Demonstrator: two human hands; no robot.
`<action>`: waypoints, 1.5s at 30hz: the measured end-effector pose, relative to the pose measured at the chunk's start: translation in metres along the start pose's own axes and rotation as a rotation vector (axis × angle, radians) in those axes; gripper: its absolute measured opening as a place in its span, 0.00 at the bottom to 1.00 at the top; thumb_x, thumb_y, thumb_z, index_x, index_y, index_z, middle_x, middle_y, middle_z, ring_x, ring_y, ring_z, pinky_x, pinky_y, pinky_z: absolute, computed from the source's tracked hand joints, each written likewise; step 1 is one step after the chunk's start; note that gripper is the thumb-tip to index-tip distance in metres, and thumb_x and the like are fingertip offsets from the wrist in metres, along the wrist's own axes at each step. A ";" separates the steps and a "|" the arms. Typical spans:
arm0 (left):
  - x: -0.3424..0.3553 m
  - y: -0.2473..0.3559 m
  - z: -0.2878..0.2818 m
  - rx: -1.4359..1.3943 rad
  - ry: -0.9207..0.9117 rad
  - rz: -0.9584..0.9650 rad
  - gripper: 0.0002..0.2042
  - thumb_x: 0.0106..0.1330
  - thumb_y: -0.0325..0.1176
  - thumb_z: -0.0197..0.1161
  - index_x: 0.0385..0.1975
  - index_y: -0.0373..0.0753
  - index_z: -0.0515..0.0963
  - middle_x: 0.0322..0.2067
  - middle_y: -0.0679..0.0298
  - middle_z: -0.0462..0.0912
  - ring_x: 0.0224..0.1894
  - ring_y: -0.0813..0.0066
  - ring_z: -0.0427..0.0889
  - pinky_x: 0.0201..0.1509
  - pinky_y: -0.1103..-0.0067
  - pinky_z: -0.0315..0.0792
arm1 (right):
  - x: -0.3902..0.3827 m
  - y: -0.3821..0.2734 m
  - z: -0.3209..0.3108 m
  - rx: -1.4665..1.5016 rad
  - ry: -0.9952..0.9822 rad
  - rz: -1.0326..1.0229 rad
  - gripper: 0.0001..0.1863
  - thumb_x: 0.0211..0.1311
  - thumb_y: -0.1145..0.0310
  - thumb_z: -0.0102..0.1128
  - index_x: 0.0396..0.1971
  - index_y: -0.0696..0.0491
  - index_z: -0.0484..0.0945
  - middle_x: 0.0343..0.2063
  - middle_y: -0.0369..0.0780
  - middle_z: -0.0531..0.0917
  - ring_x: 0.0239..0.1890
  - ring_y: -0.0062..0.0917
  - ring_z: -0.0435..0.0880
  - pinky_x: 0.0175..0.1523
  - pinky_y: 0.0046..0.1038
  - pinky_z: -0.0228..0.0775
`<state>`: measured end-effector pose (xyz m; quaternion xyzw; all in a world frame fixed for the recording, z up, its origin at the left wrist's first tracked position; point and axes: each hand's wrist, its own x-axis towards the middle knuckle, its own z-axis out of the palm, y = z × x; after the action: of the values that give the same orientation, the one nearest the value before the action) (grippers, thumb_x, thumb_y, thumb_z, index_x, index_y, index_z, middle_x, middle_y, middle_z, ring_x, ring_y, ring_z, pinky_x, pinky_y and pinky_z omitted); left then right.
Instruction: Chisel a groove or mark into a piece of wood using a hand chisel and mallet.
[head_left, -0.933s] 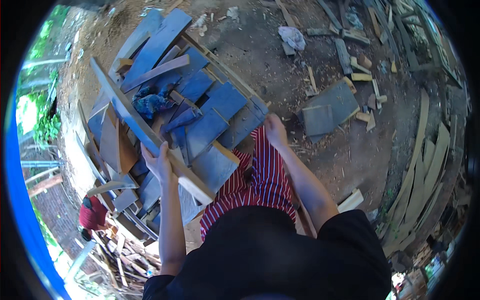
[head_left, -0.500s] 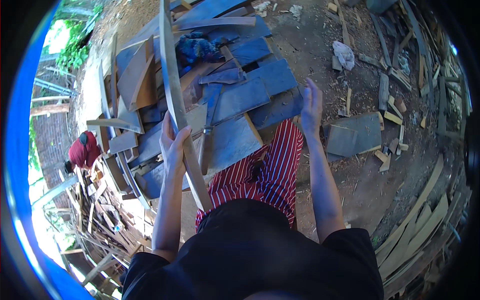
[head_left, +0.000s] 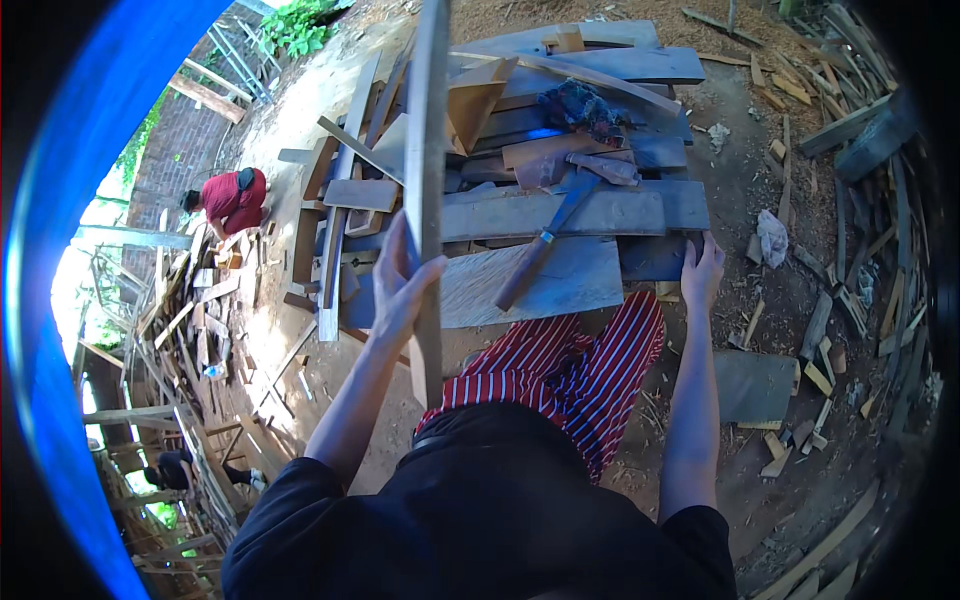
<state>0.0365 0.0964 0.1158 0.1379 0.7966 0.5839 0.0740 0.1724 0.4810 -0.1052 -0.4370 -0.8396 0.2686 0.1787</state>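
Observation:
My left hand [head_left: 398, 290] is closed round a long, narrow wooden plank [head_left: 428, 140], which stands steeply in front of me with its lower end near my waist. My right hand [head_left: 702, 268] is at the right end of a dark board [head_left: 652, 258] in the low stack. Its fingers are apart and touch or nearly touch that end; nothing is held in them. Between my hands, a long-bladed knife with a wooden handle [head_left: 524, 272] lies slantwise across a pale grey board [head_left: 580, 285]. Beyond its blade sits a crumpled dark cloth [head_left: 585, 108].
Boards [head_left: 620, 65] are stacked ahead of me. A dark board [head_left: 752, 388] and wood offcuts [head_left: 818, 375] lie on the ground at right, with a white plastic bag [head_left: 771, 238]. At left, a person in red [head_left: 235, 200] crouches by a scrap-wood pile [head_left: 205, 310]; another person [head_left: 178, 470] is lower left.
The view has shifted, so the stack sits further right. My right hand has gone from raised beside the boards to the end of the dark board. My left hand still grips the plank.

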 end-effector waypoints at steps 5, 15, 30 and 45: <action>0.004 0.013 -0.064 0.043 0.128 0.050 0.48 0.49 0.37 0.73 0.71 0.35 0.55 0.62 0.55 0.69 0.61 0.66 0.71 0.64 0.73 0.64 | -0.018 0.005 -0.013 0.125 -0.033 -0.048 0.30 0.67 0.62 0.55 0.67 0.45 0.59 0.58 0.48 0.69 0.61 0.46 0.69 0.61 0.44 0.65; 0.053 -0.062 -0.196 0.015 0.313 -0.136 0.34 0.55 0.29 0.67 0.65 0.37 0.65 0.47 0.62 0.79 0.43 0.75 0.79 0.47 0.79 0.73 | -0.150 0.083 -0.049 0.122 0.026 0.038 0.29 0.66 0.67 0.55 0.67 0.51 0.61 0.58 0.51 0.69 0.62 0.45 0.66 0.64 0.39 0.60; 0.104 -0.152 -0.283 0.853 0.134 0.003 0.38 0.49 0.31 0.66 0.65 0.35 0.62 0.53 0.45 0.74 0.58 0.53 0.72 0.63 0.66 0.66 | -0.226 0.057 -0.071 0.000 0.046 0.145 0.22 0.62 0.72 0.58 0.57 0.55 0.72 0.48 0.49 0.75 0.49 0.39 0.77 0.51 0.34 0.72; 0.040 -0.123 -0.187 1.305 0.117 0.529 0.30 0.61 0.35 0.64 0.65 0.41 0.65 0.64 0.54 0.63 0.66 0.55 0.61 0.71 0.60 0.54 | -0.180 -0.043 -0.064 -0.012 -0.024 -0.228 0.16 0.62 0.74 0.57 0.51 0.53 0.75 0.46 0.49 0.75 0.50 0.44 0.76 0.54 0.39 0.70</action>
<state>-0.0703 -0.0960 0.0584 0.3115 0.9265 -0.0080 -0.2109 0.2790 0.3299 -0.0404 -0.3364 -0.8876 0.2465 0.1954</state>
